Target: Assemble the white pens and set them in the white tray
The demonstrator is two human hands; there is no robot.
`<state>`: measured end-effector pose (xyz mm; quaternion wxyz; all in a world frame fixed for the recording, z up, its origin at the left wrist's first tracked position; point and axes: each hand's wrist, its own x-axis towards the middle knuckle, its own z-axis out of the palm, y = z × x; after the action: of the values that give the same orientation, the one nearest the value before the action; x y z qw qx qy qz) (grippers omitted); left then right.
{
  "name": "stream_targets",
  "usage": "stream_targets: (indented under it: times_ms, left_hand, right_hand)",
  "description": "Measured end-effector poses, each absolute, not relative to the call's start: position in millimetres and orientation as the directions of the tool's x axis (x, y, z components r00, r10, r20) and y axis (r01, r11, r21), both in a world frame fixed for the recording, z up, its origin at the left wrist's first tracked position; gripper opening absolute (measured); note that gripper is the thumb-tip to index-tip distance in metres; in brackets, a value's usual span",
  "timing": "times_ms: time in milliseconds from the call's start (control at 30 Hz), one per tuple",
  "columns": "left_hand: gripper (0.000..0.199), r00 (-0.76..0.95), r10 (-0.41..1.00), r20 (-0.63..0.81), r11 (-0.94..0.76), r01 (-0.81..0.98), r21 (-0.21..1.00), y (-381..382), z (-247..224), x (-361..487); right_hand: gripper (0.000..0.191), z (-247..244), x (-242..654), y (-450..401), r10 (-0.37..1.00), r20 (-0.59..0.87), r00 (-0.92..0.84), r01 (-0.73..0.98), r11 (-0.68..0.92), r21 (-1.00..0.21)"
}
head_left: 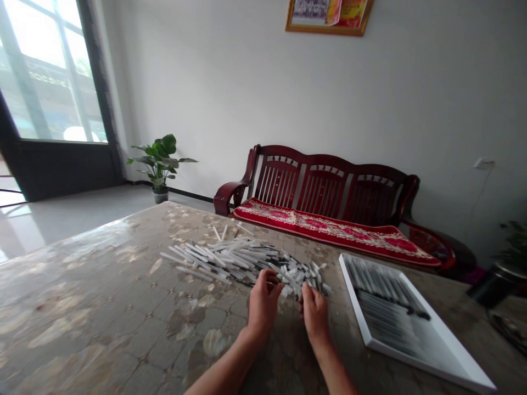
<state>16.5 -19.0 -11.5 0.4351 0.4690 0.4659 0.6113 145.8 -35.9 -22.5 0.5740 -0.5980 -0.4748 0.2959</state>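
Observation:
A loose heap of slim white and black pen-like sticks (230, 255) lies on the table, with short whitish pieces like caps (294, 272) at its right end. My left hand (263, 299) is at the near edge of the heap, its fingers curled toward the thumb; whatever is between them is hard to make out. Close to its right, my right hand (315, 310) is closed beside the short pieces, thumb against the bent fingers. What it grips is hidden. Farther right, a shallow white tray (358, 312) holds similar dark and clear sticks (382, 280) laid in two rows.
The table (123, 307) has a patterned, shiny cover. Behind it stands a dark red wooden bench (321, 181) with a red patterned cloth (329, 225). A black pot (492, 284) with a plant is at the right, a potted plant (160, 162) at the back left.

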Motion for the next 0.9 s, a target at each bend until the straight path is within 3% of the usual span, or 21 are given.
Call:
stream_targets:
  times_ms: [133, 267, 367, 467, 533, 733, 900]
  left_hand:
    - [0.043, -0.156, 0.919, 0.361, -0.305, 0.295, 0.905, -22, -12, 9]
    - [0.026, -0.218, 0.903, 0.369, -0.259, 0.408, 0.876, -20, -8, 2]
    - [0.016, -0.312, 0.885, 0.346, -0.255, 0.296, 0.920, -16, -6, -1]
    - [0.019, -0.341, 0.879, 0.335, -0.308, 0.133, 0.942, -12, -7, 2]
    - [0.022, -0.345, 0.890, 0.299, -0.303, 0.042, 0.952, -10, -11, 4]
    - [0.043, -0.290, 0.954, 0.074, -0.117, -0.136, 0.984, -4, -18, 5]
    - [0.055, -0.283, 0.959, -0.014, -0.082, -0.325, 0.942, 3, -18, 4]
  right_hand:
    - [0.053, -18, 140, -45, 0.930, 0.265, 0.254, 0.258, 0.199, -0.945]
    - [0.056, -16, 141, -47, 0.948, 0.270, 0.168, 0.307, 0.210, -0.928]
    - [0.046, -17, 147, -41, 0.903, 0.396, 0.168, 0.543, 0.251, -0.802]
    - [0.029, -18, 148, -37, 0.865, 0.500, 0.052, 0.788, 0.272, -0.553]
    - [0.028, -19, 145, -35, 0.869, 0.495, -0.022, 0.872, 0.259, -0.416]
    - [0.031, -16, 135, -34, 0.882, 0.461, -0.100, 0.958, 0.210, -0.194]
    - [0.025, -21, 133, -34, 0.867, 0.478, -0.143, 0.983, 0.180, -0.032]
